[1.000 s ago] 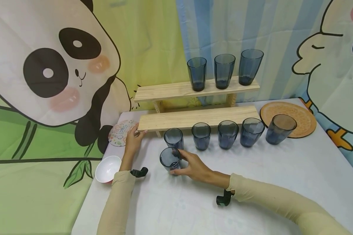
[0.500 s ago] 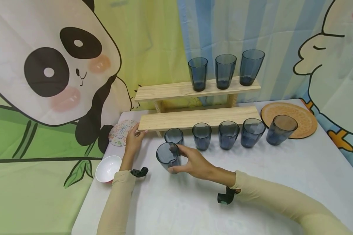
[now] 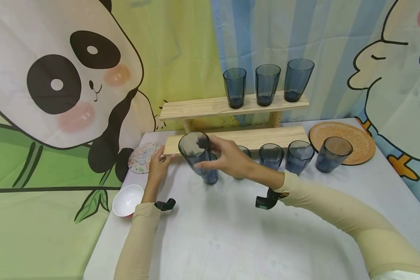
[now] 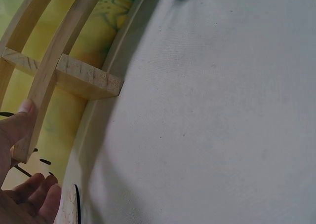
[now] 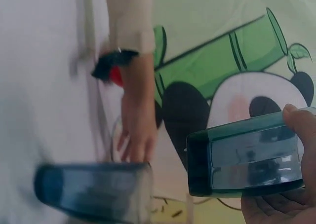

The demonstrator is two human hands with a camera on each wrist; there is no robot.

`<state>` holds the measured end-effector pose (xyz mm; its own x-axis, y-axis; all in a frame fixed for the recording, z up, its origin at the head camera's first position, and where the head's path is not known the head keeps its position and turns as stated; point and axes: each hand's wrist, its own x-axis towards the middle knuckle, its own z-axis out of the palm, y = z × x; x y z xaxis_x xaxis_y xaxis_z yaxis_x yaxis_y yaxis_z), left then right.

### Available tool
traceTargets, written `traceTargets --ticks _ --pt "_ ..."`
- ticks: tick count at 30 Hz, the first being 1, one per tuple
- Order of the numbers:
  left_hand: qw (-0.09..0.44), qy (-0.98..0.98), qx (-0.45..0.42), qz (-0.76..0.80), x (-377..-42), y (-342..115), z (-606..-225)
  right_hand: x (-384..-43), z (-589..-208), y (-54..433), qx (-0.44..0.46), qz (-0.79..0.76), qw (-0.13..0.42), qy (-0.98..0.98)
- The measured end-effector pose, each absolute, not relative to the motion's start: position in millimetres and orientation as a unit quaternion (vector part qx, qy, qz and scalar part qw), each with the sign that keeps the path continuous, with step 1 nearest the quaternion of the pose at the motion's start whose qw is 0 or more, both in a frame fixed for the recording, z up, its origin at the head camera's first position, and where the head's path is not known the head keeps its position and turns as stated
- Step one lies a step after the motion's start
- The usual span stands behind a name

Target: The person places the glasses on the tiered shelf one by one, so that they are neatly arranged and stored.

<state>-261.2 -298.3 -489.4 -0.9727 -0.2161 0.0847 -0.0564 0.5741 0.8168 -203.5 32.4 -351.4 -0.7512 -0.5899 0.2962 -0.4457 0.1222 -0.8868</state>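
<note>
- Filling the far side, a colourful printed cloth backdrop [image 3: 182, 46] with a panda, yellow ground and blue stripes hung behind everything.
- A white-covered table [image 3: 230, 225] stretched below it.
- A pale wooden two-tier shelf [image 3: 265, 137] stood at the back of the table.
- A round orange-brown patterned board [image 3: 361, 147] lay flat to the right of the shelf.
- The right hand [image 3: 230, 157] grasped a glass between thumb and fingers.
- The left hand [image 3: 158, 167] gripped the left end of the shelf's lower tier, thumb against the wood.
- The held smoky-blue tapered drinking glass [image 3: 191, 158] was off the table, rim up; the head view showed it overlapping the lower tier's left part.
- Three matching blue glasses [image 3: 267, 84] stood on the upper tier, toward its right; five blue glasses [image 3: 271, 156] stood along the table before the shelf, one partly behind the held glass, another partly behind the right hand.
- A round floral-printed disc [image 3: 142, 158] lay just beside the left hand.
- A white bowl [image 3: 127, 200] with a red underside sat beside the left forearm.
</note>
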Motion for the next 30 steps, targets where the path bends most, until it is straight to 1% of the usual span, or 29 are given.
traceTargets --ticks 4,8,13,19,24,30 --pt "0.086 -0.882 0.081 -0.456 -261.4 -298.6 -488.6 -229.5 -334.6 28.7 -0.331 -0.563 0.04 0.756" --pt "0.088 -0.882 0.08 -0.456 -261.4 -298.9 -488.5 -256.3 -326.3 21.8 -0.316 -0.569 0.026 0.759" --pt "0.091 -0.881 0.074 -0.459 -262.4 -299.8 -489.3 -286.5 -323.7 12.5 -0.293 -0.569 0.008 0.768" --pt "0.091 -0.883 0.07 -0.456 -262.2 -298.4 -487.3 -319.4 -321.5 0.7 -0.262 -0.557 -0.038 0.787" --pt "0.094 -0.881 0.067 -0.459 -263.5 -298.1 -489.8 -340.1 -322.0 -4.5 -0.223 -0.546 -0.07 0.805" --pt "0.093 -0.885 0.072 -0.45 -264.5 -299.0 -490.7 -359.4 -321.1 -7.3 -0.201 -0.547 -0.066 0.81"
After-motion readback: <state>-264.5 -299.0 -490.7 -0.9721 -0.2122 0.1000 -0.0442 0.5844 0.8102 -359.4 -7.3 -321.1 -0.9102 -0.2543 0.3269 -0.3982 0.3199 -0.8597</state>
